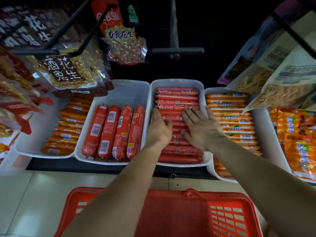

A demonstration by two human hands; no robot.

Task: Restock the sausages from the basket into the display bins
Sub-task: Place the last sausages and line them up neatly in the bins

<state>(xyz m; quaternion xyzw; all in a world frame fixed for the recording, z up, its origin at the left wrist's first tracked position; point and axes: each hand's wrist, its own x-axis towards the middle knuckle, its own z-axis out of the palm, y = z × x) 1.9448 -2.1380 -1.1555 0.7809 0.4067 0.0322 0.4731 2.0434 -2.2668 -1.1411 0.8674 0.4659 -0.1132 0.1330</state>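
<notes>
With straight fingers my left hand (159,129) and right hand (200,127) press side by side on the thin sausages (177,100) in the bin (177,81) behind the basket (227,218); they seem light, slick and bendy, so I would grip them mid-length.

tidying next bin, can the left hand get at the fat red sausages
Probably yes: the left hand rests in the adjoining bin, and the fat red sausages lie uncovered beside it.
</notes>
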